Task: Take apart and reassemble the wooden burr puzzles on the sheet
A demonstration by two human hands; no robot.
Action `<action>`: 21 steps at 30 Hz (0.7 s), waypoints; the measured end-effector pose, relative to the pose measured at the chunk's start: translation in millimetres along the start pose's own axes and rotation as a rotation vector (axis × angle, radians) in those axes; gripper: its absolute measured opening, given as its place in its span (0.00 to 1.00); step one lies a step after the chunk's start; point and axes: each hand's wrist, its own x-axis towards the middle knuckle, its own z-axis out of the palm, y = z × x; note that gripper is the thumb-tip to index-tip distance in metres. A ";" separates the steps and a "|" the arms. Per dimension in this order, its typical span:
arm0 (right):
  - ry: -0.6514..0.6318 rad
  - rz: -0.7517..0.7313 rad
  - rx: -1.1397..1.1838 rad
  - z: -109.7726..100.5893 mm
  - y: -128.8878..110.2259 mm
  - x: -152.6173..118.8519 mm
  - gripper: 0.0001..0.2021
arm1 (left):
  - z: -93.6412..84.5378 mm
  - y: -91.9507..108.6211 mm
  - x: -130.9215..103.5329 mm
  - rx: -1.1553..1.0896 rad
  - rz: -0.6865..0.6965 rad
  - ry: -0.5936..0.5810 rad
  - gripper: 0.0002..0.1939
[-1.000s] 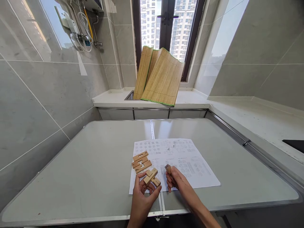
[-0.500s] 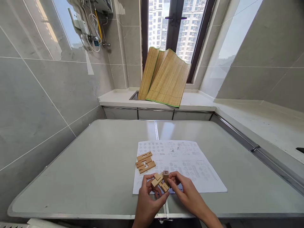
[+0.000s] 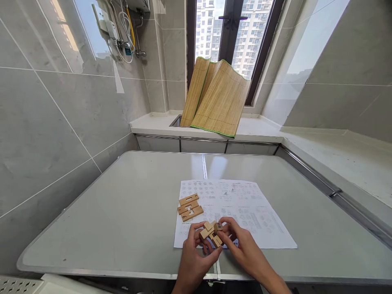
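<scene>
My left hand (image 3: 197,261) is closed around interlocked wooden puzzle pieces (image 3: 208,230), thumb below and fingers behind. Between the fingertips of my right hand (image 3: 245,247) is another wooden puzzle piece (image 3: 218,227) with a dark mark like a 2 on its end. It leans against the right side of the joined pieces; whether it is locked in is hidden by my fingers. Beyond my left hand lie three flat notched wooden pieces (image 3: 192,214) with marks burned in them, partly on a printed instruction sheet (image 3: 263,232).
The sheet rests on a pale folding table (image 3: 122,220) with a seam down its middle. A tiled wall (image 3: 55,134) borders the left side. At the back, a folded bamboo mat (image 3: 223,102) leans by the window on a white ledge (image 3: 153,124).
The marked piece in my right hand has tilted and come closer to the joined pieces. Both hands stay close together, and the camera view has shifted slightly.
</scene>
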 end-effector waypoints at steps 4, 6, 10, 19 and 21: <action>-0.025 -0.042 -0.093 -9.9 -4.3 -2.0 0.12 | 0.4 0.7 -0.8 0.052 0.013 -0.026 0.28; -0.052 -0.072 -0.113 -16.2 -7.6 -2.7 0.11 | 0.3 1.5 -1.0 0.059 0.020 -0.045 0.28; -0.143 -0.114 -0.126 -26.4 -14.2 -3.2 0.12 | -0.4 -0.2 -1.2 0.092 0.052 -0.098 0.27; -0.011 -0.112 -0.053 -14.0 -1.9 -12.3 0.15 | -2.2 0.5 -2.2 0.087 0.069 -0.122 0.29; 0.006 -0.081 -0.010 -12.0 3.2 -12.9 0.16 | -1.6 1.3 -2.8 0.031 0.031 -0.179 0.30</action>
